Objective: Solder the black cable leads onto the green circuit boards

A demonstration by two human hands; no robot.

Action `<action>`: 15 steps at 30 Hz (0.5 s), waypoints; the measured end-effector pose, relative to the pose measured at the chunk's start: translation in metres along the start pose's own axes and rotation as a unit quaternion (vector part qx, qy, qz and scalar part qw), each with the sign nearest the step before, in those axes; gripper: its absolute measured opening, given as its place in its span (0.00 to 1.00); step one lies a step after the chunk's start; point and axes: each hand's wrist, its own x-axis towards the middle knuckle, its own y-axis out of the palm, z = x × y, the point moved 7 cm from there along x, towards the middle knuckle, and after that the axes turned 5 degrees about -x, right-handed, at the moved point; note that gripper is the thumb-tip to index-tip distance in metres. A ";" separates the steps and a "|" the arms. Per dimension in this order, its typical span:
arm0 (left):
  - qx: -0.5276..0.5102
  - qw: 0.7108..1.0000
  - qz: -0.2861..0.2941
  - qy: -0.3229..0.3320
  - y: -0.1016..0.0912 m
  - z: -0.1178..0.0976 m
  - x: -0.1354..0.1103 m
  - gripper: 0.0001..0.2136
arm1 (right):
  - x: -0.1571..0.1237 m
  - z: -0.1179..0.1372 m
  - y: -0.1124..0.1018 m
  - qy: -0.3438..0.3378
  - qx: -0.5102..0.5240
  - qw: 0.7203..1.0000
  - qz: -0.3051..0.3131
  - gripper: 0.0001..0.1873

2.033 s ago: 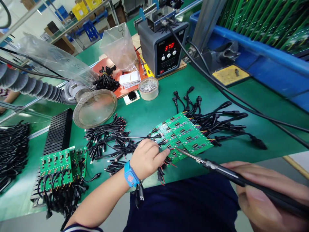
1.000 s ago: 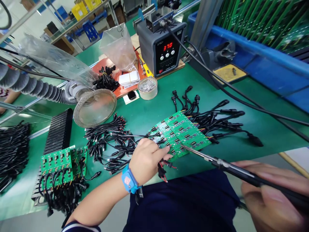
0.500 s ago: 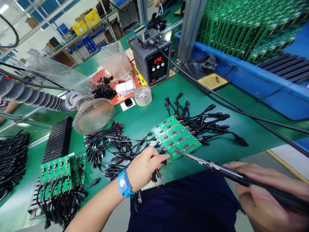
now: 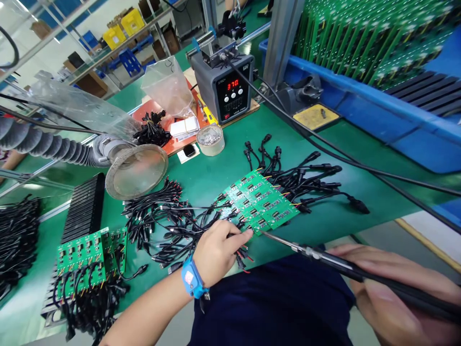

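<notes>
The left hand sits at the near edge of a green panel of circuit boards, which lies flat on the worktop. Its fingers are curled and its fingertips rest on the panel's corner among the wire leads. It may be pinching a lead, but the view is too tight to tell. A blue wrist strap circles that wrist.

The right hand is closed around the black handle of a soldering iron, held like a pen. The iron's thin tip reaches the panel's near edge, just beside the left fingertips.

Black cables fan out behind the panel, and more lie in a tangle to its left. Further left, a stack of boards with cables stands against a black rack.

Beyond them are a fume hood on a ribbed hose, a soldering station reading 370, a round tin of solder scraps and a clear plastic bag. A blue bin of upright boards stands at the far right.
</notes>
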 end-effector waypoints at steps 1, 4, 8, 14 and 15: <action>0.007 1.000 0.000 0.002 0.000 -0.001 0.000 0.15 | -0.001 0.002 0.002 -0.013 0.010 1.000 0.004 0.07; 0.027 1.000 0.002 0.012 0.001 -0.003 0.002 0.14 | -0.001 0.003 0.005 -0.032 0.021 0.999 0.004 0.11; 0.043 0.999 0.005 0.027 0.003 -0.006 0.004 0.13 | 0.000 0.004 0.007 -0.043 0.022 0.999 0.007 0.12; 0.069 0.997 0.000 0.021 0.005 -0.006 0.005 0.11 | 0.000 0.005 0.009 -0.061 0.028 0.998 0.019 0.14; 0.071 0.997 -0.001 0.021 0.005 -0.005 0.005 0.11 | 0.000 0.004 0.008 -0.060 0.030 0.998 0.019 0.14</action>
